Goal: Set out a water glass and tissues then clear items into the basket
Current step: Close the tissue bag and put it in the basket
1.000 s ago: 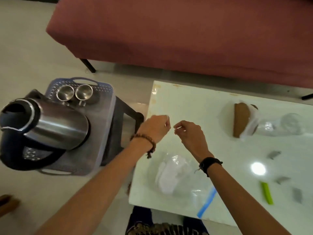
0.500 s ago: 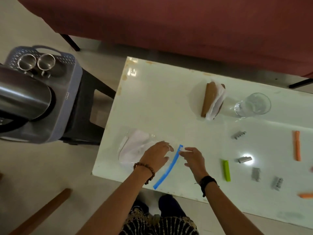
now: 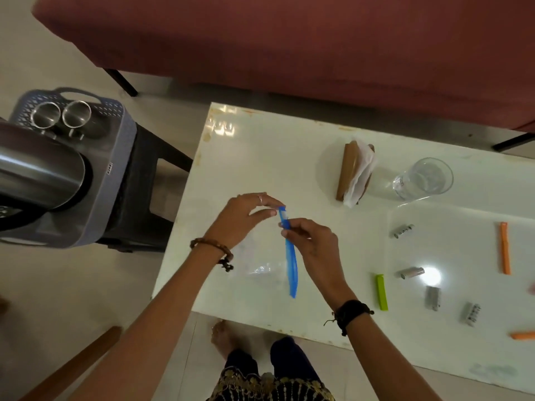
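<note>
- The clear plastic zip bag with a blue seal strip (image 3: 291,264) is held up over the near left part of the glossy white table (image 3: 260,157). Its top end is between both hands and the rest hangs toward the table edge; the clear film is hard to make out.
- The right hand (image 3: 311,241) pinches the blue strip near its upper end, fingers curled round it. The left hand (image 3: 246,218) meets the very tip, thumb and forefinger closing on it. Judging by this hold, the seal is being pressed shut or pulled apart; I cannot tell which.
- Farther back, the brown tissue holder with white tissues (image 3: 354,173) and the clear water glass (image 3: 422,179) stand side by side, apparently already set out.
- The green clip (image 3: 381,292), orange clips (image 3: 504,247) and small silver metal pieces (image 3: 409,272) lie scattered to the right, likely awaiting clearing.
- The grey plastic basket (image 3: 115,175) sits on a dark stool left of the table, holding a steel kettle (image 3: 37,166) and two steel cups (image 3: 60,115). A small label on its rim is unreadable.
</note>
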Action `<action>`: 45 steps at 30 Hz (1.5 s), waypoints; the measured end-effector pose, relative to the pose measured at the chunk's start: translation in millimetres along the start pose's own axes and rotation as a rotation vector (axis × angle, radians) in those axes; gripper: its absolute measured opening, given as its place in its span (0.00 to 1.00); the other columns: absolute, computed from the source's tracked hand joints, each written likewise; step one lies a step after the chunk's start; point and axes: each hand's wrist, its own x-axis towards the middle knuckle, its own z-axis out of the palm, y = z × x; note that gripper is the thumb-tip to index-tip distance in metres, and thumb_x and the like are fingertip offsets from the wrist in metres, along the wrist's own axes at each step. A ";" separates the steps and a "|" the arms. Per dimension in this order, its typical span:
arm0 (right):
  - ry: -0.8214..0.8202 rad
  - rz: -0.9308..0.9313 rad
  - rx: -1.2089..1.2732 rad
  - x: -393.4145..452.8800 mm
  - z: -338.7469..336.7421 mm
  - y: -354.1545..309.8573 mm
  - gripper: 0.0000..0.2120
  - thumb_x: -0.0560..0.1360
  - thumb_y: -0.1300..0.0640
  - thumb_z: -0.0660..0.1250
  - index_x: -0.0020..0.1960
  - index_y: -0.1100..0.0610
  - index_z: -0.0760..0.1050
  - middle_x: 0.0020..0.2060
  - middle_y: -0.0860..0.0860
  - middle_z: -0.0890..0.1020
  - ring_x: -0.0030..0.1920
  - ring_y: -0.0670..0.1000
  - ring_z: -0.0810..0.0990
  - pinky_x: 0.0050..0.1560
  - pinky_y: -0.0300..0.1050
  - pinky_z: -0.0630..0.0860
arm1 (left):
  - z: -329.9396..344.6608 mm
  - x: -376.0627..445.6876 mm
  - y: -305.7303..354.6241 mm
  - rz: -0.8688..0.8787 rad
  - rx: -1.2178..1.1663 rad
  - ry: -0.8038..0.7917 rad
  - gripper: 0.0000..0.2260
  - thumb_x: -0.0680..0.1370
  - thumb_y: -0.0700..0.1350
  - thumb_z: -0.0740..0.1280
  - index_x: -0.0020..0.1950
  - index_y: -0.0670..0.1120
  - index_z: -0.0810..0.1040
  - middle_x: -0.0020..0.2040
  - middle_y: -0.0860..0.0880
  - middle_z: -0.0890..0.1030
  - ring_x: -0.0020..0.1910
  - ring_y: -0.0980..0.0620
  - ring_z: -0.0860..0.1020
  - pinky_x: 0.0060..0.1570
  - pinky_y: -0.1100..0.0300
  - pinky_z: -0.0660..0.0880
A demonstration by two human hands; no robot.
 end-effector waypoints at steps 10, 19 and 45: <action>-0.019 -0.336 -0.072 23.3 -7.0 -76.0 0.07 0.73 0.57 0.70 0.51 0.52 0.79 0.38 0.37 0.78 0.39 0.37 0.76 0.40 0.24 0.70 | -36.8 1.0 33.2 0.057 -0.190 0.320 0.11 0.70 0.38 0.71 0.37 0.54 0.77 0.33 0.63 0.81 0.39 0.68 0.78 0.43 0.78 0.72; 0.059 -0.428 -0.142 37.5 -5.2 -89.3 0.03 0.72 0.52 0.71 0.42 0.52 0.80 0.35 0.41 0.80 0.37 0.43 0.78 0.38 0.31 0.72 | -38.6 2.4 42.1 0.150 -0.156 0.405 0.11 0.74 0.36 0.67 0.41 0.53 0.77 0.38 0.55 0.79 0.41 0.61 0.78 0.49 0.69 0.76; -0.180 -0.105 -0.165 34.7 -21.1 -59.6 0.11 0.65 0.44 0.73 0.40 0.42 0.72 0.39 0.35 0.78 0.40 0.32 0.74 0.40 0.22 0.67 | -76.7 39.1 19.9 -0.049 -0.530 0.658 0.08 0.77 0.40 0.64 0.39 0.51 0.75 0.32 0.57 0.78 0.22 0.62 0.71 0.24 0.71 0.69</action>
